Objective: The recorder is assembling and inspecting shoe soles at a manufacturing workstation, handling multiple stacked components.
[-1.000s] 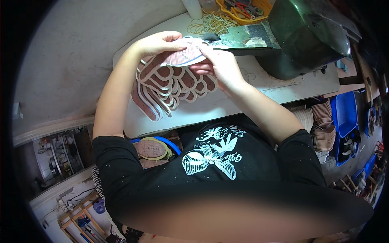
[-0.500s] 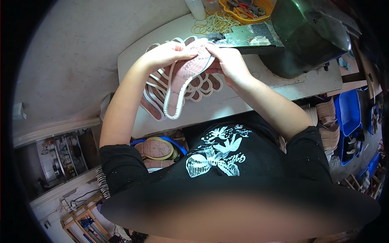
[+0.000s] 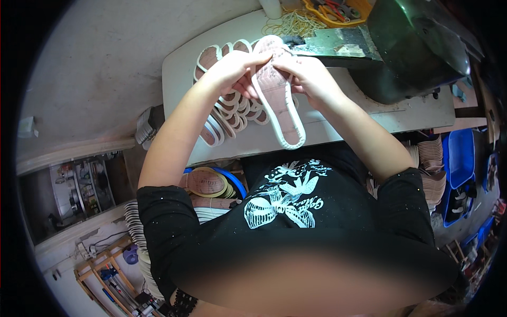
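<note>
Shoe sole (image 3: 280,100) above table (image 3: 343,124), sole stack (image 3: 227,113) left, machine (image 3: 417,47) right

Shoe sole (image 3: 280,98): pinkish tread w/ white rim, elongated, tread side up, held above worktable, far end pinched between both hands, near end tilted toward person. Fanned stack of similar soles (image 3: 224,105) lies beneath it on table.

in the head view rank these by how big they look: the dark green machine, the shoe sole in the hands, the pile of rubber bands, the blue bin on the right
1. dark green machine
2. shoe sole, held up nearer the camera, so its rank is unsure
3. blue bin, close to the sole in apparent size and bent by the rim
4. pile of rubber bands
</note>
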{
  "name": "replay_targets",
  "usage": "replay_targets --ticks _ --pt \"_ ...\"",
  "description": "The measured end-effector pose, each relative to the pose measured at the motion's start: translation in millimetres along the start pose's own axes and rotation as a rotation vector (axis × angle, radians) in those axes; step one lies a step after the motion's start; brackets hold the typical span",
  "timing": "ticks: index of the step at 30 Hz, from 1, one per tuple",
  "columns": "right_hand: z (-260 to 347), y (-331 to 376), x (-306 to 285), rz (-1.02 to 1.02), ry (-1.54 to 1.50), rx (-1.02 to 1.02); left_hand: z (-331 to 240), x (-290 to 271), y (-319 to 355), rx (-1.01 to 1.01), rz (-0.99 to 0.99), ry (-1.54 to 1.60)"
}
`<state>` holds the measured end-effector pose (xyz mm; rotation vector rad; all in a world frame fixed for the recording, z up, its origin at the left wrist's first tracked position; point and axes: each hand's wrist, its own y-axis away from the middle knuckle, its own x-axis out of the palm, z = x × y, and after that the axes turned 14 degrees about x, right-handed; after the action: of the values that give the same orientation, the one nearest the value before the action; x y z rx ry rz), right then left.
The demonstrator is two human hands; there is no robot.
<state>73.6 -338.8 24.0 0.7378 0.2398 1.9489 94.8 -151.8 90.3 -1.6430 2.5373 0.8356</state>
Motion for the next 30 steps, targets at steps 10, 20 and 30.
replay_targets --ticks 10,20,30 --pt "-32 42 -15 0.15 0.053 0.131 14 -9 -14 0.074 -0.087 -0.163" --pt "-11 17 -22 0.163 -0.061 0.132 13 -12 -30 0.114 -0.263 -0.272" --pt "-5 -3 27 0.156 -0.243 0.099 41 -36 -52 0.282 -0.34 0.4"
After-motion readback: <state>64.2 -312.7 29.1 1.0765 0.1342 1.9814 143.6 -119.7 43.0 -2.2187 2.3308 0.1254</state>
